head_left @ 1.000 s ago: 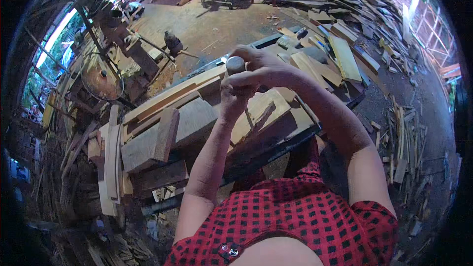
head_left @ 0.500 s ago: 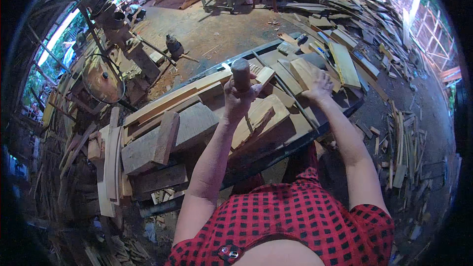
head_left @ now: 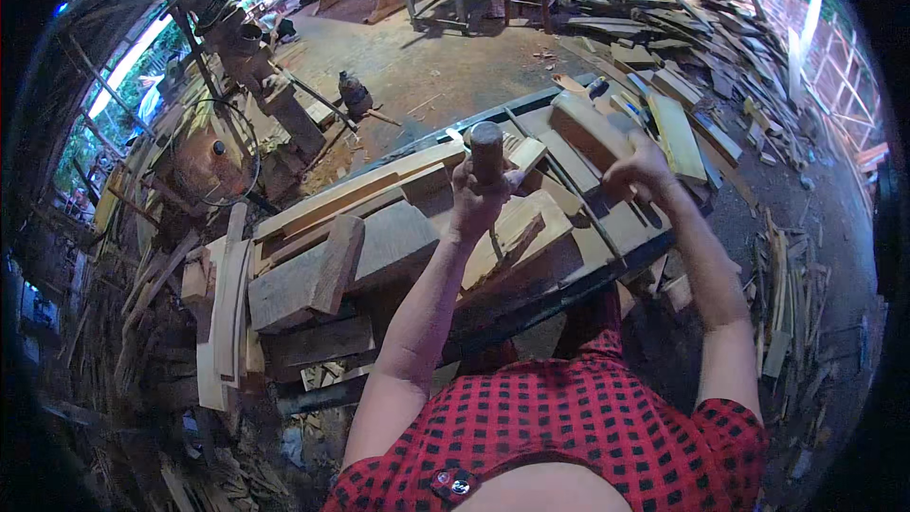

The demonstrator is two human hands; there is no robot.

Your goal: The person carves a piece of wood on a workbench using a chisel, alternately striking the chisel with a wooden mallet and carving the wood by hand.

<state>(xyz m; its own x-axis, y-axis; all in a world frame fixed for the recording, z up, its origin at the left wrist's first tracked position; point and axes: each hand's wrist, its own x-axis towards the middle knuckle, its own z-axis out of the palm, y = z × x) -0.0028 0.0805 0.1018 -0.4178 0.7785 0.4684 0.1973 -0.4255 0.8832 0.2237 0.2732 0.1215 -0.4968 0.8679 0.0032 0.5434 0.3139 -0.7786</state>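
Observation:
My left hand [head_left: 477, 201] is closed around a short, dark, round wooden piece [head_left: 487, 152] whose blunt end points up. Its lower part is hidden in the fingers, so I cannot tell whether it is a mallet. My right hand [head_left: 641, 167] grips the near right end of a thick wooden block [head_left: 590, 133], which is tilted up on its edge over the workbench. Beneath and left of that block lie a flat board [head_left: 572, 154] and a long thin dark bar [head_left: 555, 171]. A pale plank with a rough broken edge [head_left: 521, 228] rests between my forearms.
The workbench [head_left: 531, 301] carries several timbers, including a large grey beam [head_left: 379, 245] and a leaning offcut [head_left: 338, 261]. A pale board [head_left: 675, 137] lies at its right end. Scrap wood piles [head_left: 654, 38] fill the far right. A dark machine [head_left: 227, 47] stands far left.
My right hand has gone from lying flat on the wooden block to gripping its end, and the block has tipped up onto its edge. My left hand keeps its hold. The view has shifted slightly.

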